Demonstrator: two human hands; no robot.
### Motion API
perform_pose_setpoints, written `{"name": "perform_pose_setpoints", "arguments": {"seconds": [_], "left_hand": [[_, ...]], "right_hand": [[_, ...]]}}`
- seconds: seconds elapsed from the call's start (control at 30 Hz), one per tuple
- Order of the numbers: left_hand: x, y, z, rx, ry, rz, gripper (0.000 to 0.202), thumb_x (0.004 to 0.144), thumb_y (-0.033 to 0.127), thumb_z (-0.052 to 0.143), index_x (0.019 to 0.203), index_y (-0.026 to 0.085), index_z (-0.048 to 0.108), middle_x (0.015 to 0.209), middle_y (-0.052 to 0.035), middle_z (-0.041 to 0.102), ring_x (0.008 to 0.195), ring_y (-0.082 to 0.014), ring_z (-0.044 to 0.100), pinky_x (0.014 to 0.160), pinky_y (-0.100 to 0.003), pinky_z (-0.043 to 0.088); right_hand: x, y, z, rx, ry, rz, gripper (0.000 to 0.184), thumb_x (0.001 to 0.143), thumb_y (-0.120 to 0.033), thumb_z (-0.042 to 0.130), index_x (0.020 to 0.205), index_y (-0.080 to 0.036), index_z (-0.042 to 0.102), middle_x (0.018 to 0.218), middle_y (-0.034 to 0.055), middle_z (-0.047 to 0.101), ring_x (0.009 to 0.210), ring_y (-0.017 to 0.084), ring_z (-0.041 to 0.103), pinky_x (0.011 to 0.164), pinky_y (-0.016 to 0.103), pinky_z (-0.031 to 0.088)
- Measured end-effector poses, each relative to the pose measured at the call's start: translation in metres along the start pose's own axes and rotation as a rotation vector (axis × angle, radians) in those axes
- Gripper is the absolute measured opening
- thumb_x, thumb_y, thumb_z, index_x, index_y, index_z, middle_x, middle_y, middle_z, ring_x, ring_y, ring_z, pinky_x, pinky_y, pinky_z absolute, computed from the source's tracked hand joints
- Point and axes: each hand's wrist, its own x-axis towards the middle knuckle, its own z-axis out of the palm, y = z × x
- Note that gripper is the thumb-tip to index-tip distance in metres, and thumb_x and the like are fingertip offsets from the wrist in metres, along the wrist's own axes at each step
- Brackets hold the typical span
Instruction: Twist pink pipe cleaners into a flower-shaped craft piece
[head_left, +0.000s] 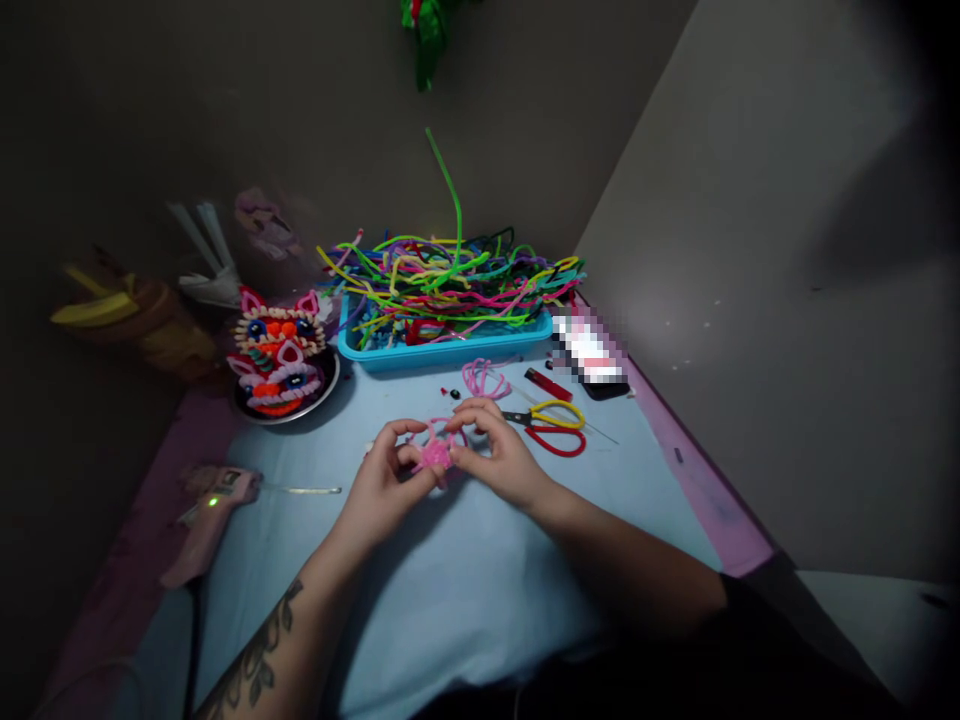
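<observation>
Between my two hands is a small pink pipe-cleaner piece, bent into a compact fuzzy shape with loops standing up at its top. My left hand pinches its left side, thumb below and fingers curled behind. On the right edge, the thumb and fingertips of my right hand close on the same piece. Just beyond lies a loose coil of pink pipe cleaners. Scissors with one yellow and one red handle lie beside my right hand, their blades partly hidden behind it.
A blue tray heaped with colourful pipe cleaners stands at the back. To its left, a dark bowl holds fuzzy animal-face figures. A pink glue gun lies left. A red lighter and a phone lie right.
</observation>
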Motion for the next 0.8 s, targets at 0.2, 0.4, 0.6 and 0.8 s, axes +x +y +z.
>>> {"name": "perform_pose_setpoints", "arguments": {"seconds": [0.2,0.4,0.6,0.8], "left_hand": [[-0.0014,0.0008,-0.0015,0.006,-0.05,-0.012,0.055,0.068,0.031,0.084,0.109,0.022,0.05,0.068,0.0016,0.07,0.064,-0.0162,0.066,0.067,-0.029,0.047],[-0.0031,0.0044,-0.0011,0.022,-0.08,-0.005,0.052,0.069,0.031,0.083,0.109,0.022,0.05,0.067,0.0023,0.067,0.062,-0.0155,0.063,0.064,-0.027,0.046],[-0.0021,0.0023,-0.0067,0.181,0.015,0.152,0.048,0.072,0.024,0.078,0.114,0.023,0.054,0.08,0.0,0.069,0.077,-0.0185,0.065,0.076,-0.031,0.048],[-0.0021,-0.0022,-0.0048,0.284,0.427,0.34,0.03,0.072,0.021,0.077,0.099,0.023,0.063,0.08,0.0004,0.066,0.079,-0.0178,0.062,0.08,-0.028,0.046]], "right_hand": [[0.0012,0.0011,-0.0049,-0.043,-0.083,0.043,0.011,0.08,-0.028,0.071,0.091,-0.024,0.072,0.12,0.0069,0.052,0.126,0.024,0.05,0.113,0.044,0.035],[0.0028,-0.0001,-0.0062,-0.038,-0.116,0.058,0.005,0.079,-0.025,0.069,0.082,-0.02,0.069,0.123,0.009,0.052,0.126,0.026,0.05,0.112,0.045,0.034],[0.0041,-0.0003,-0.0046,0.086,-0.14,0.17,0.011,0.078,-0.025,0.068,0.068,-0.02,0.065,0.12,0.0066,0.055,0.123,0.024,0.052,0.109,0.041,0.036],[0.0029,0.0049,0.0009,0.212,0.104,0.218,0.015,0.074,-0.031,0.068,0.065,-0.021,0.063,0.118,0.0067,0.052,0.125,0.025,0.049,0.11,0.04,0.034]]}}
